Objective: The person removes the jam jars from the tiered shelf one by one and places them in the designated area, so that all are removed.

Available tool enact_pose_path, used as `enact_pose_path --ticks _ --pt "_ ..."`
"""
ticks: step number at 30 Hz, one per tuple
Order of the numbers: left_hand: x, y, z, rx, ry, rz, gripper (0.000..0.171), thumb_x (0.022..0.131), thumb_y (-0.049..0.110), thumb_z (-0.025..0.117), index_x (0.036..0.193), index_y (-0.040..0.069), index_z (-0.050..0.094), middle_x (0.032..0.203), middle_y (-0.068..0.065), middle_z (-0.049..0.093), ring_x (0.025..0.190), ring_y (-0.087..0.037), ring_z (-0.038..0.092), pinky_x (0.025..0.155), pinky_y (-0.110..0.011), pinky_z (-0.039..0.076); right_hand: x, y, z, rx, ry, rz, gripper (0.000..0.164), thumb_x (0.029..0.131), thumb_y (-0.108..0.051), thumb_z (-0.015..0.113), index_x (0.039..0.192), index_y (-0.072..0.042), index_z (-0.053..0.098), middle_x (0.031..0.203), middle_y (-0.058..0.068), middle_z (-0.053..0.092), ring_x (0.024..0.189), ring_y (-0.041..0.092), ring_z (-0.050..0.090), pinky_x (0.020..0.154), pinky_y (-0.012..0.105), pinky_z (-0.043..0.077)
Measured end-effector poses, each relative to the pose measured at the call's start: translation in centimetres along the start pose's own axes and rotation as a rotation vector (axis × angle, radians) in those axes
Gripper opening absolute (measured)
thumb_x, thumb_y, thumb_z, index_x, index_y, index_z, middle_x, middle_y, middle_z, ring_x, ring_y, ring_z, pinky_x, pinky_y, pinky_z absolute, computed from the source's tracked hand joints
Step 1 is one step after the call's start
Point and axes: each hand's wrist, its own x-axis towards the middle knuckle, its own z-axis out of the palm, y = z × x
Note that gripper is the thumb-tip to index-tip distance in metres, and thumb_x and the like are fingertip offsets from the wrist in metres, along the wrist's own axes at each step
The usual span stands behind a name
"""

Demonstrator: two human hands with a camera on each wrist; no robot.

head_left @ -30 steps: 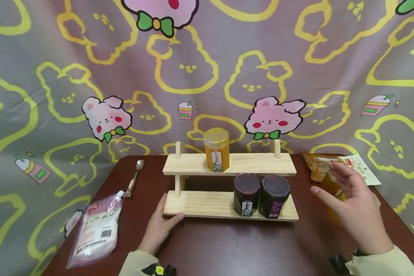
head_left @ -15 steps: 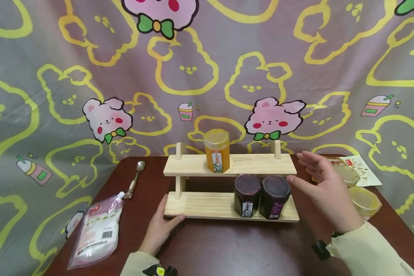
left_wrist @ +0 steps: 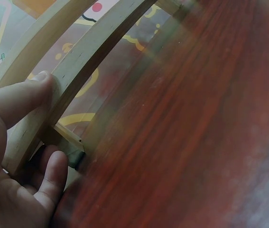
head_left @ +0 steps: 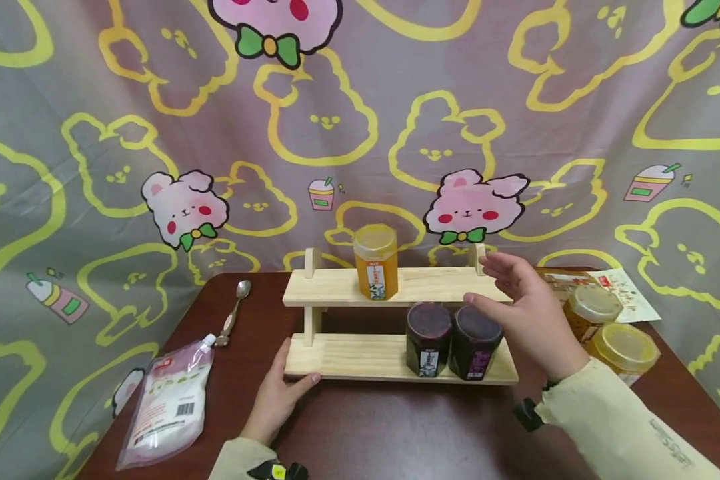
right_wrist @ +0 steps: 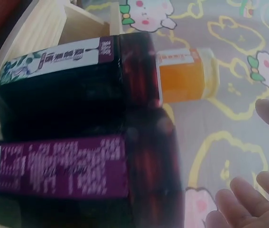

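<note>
A two-tier wooden rack [head_left: 342, 353] stands mid-table. My left hand [head_left: 278, 393] grips the left end of its lower shelf; in the left wrist view the thumb lies on one face of the wood [left_wrist: 84, 57] and the fingers curl under it. On the upper shelf is a jar of orange-yellow preserve [head_left: 377, 263]. Two dark jars, one with a white label [head_left: 429, 340] and one with a purple label [head_left: 477, 347], stand side by side on the lower shelf's right part. My right hand [head_left: 531, 313], holding nothing, hovers by the rack's right end, fingers spread, overlapping the purple-labelled jar's lid.
At right stand two more amber jars, one behind [head_left: 594, 307] and one in front [head_left: 625, 350], with brown and white packets [head_left: 621, 290] beyond. Left of the rack lie a spoon [head_left: 233, 313] and a spouted pouch [head_left: 171, 400]. A patterned curtain [head_left: 360, 147] hangs behind the table.
My right hand has moved left, from the amber jars at right to the rack's right end, uncovering those jars. My left hand stays on the shelf.
</note>
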Motion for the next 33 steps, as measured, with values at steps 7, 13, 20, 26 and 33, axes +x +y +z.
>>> enact_pose_path --ticks 7,13,20,26,33 --pt "-0.1 0.0 -0.1 0.005 0.003 0.009 0.100 0.082 0.017 0.085 0.159 0.003 0.022 0.154 -0.029 0.036 0.142 -0.040 0.032 0.115 -0.056 0.026 1.0 -1.0 1.3 0.047 -0.033 0.043 0.078 0.088 -0.029 0.080 0.151 -0.008 0.039 0.147 0.010 0.049 0.138 0.030 0.042 0.114 0.053 0.031" --pt "0.0 -0.2 0.0 -0.005 0.006 0.005 0.100 0.082 0.017 0.085 0.159 0.004 0.023 0.155 -0.028 0.035 0.143 -0.039 0.031 0.116 -0.055 0.025 1.9 -1.5 2.4 0.029 -0.054 0.047 0.078 0.087 -0.035 0.080 0.150 -0.009 0.041 0.147 0.010 0.050 0.139 0.027 0.043 0.115 0.051 0.031" --pt "0.0 -0.2 0.0 -0.007 0.009 0.005 0.100 0.082 0.017 0.085 0.159 0.005 0.023 0.155 -0.027 0.036 0.142 -0.038 0.032 0.115 -0.055 0.025 2.6 -1.7 3.4 0.010 -0.078 0.013 0.075 0.089 -0.032 0.079 0.149 -0.006 0.041 0.148 0.009 0.051 0.138 0.026 0.045 0.115 0.050 0.033" --pt "-0.1 -0.1 0.0 0.002 0.008 -0.006 0.100 0.082 0.019 0.085 0.159 0.005 0.023 0.155 -0.027 0.037 0.142 -0.039 0.033 0.115 -0.055 0.026 3.5 -1.9 4.5 0.034 -0.088 0.011 0.072 0.089 -0.028 0.079 0.147 -0.006 0.042 0.145 0.010 0.052 0.136 0.027 0.046 0.114 0.050 0.035" --pt "0.0 -0.1 0.0 0.004 0.001 -0.010 0.100 0.082 0.019 0.085 0.159 0.004 0.023 0.156 -0.028 0.033 0.143 -0.040 0.030 0.115 -0.056 0.025 4.7 -2.6 6.0 0.038 -0.113 0.026 0.073 0.088 -0.029 0.079 0.147 -0.007 0.042 0.144 0.011 0.051 0.134 0.030 0.047 0.112 0.051 0.037"
